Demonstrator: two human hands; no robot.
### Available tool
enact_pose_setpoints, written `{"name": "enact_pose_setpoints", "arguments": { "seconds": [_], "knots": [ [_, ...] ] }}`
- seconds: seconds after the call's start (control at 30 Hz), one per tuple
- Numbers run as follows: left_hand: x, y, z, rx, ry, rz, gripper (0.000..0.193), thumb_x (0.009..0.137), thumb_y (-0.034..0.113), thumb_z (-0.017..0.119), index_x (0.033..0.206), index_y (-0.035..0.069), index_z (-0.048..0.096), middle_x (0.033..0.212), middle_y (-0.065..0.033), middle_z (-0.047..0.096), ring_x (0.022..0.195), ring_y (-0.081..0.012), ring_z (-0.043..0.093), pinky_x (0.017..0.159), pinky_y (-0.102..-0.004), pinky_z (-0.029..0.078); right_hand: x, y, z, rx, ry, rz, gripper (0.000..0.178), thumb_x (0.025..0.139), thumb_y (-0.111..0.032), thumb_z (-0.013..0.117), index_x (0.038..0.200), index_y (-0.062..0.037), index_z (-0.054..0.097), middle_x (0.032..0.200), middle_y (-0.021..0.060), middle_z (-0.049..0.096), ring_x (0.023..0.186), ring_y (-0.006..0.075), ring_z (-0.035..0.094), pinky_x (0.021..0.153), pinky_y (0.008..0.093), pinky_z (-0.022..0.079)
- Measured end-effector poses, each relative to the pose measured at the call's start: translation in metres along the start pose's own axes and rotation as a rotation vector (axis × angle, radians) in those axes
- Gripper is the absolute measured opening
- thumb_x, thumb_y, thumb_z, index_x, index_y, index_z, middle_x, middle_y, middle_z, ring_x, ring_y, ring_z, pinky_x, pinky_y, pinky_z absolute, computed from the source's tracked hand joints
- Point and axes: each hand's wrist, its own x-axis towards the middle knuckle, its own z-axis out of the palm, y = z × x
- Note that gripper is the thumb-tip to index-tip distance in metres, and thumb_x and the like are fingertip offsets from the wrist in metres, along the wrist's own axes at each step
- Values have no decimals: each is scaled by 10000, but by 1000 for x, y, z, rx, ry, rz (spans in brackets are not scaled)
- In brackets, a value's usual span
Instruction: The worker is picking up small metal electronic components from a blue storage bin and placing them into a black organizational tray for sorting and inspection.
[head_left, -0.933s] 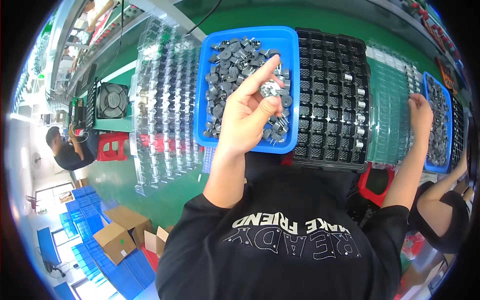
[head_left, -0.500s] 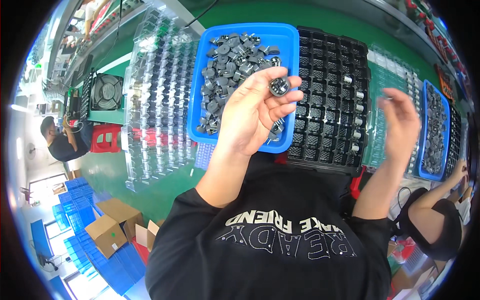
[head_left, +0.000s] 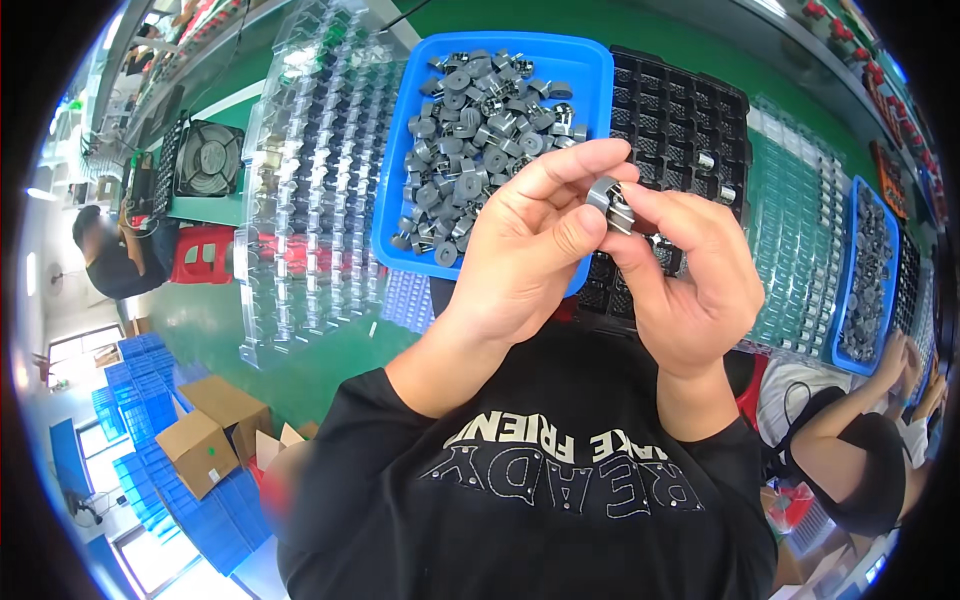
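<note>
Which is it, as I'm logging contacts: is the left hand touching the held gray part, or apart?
Touching: the head view shows the left hand, its thumb against the held gray part.

Assembly workshop, factory type — green bench (head_left: 500, 18), blue bin (head_left: 603, 90) heaped with like grey components (head_left: 467, 187), black compartmented tray (head_left: 650, 100), clear moulded trays (head_left: 320, 170) — plus blue crates (head_left: 215, 515), cardboard boxes (head_left: 197, 460) and other people (head_left: 120, 262) alongside.

1 wide fisheye head camera looked down from near above the bare left hand (head_left: 522, 240) and bare right hand (head_left: 708, 268).
</note>
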Motion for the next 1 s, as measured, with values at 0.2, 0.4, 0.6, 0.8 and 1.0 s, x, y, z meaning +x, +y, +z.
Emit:
{"name": "enact_pose_setpoints", "arguments": {
  "seconds": [0.2,0.4,0.6,0.8,1.0],
  "knots": [
    [-2,0,-3,-1,-5,-29,472,920,-10,696,1364,-37,540,1290,-163,605,1174,-196,599,958,-319,546,-8,-3,-5,-18,-57,46,300,734,-51,866,1006,-5,750,917,114,725,825,220,692,715,302,560],
    [2,-14,-13,327,82,28,479,855,-87,705,1313,-25,582,1270,-150,627,1127,-204,624,927,-324,548,-14,17,-13,305,-157,378,149,779,49,788,885,25,686,934,116,700,877,191,676,779,296,545],
    [68,18,-38,1773,99,405,433,798,61,749,1221,55,662,1247,-156,634,1171,-371,583,1028,-440,461,7,101,-72,-538,-233,448,64,859,-36,690,920,-45,674,882,106,670,826,233,682,721,349,535],
    [114,31,-75,2181,125,38,238,844,145,725,1073,80,712,1196,-159,631,1099,-367,627,927,-460,513,3,153,-81,-799,-457,275,58,868,-104,650,924,-88,659,903,125,623,893,362,642,758,469,523],
    [122,27,-79,2244,277,-24,280,842,167,738,1104,88,681,1163,-148,654,1068,-365,653,892,-465,529,10,170,-99,-601,-498,377,127,848,-144,705,956,-94,749,972,126,712,947,340,686,837,424,550]
  ]
}}
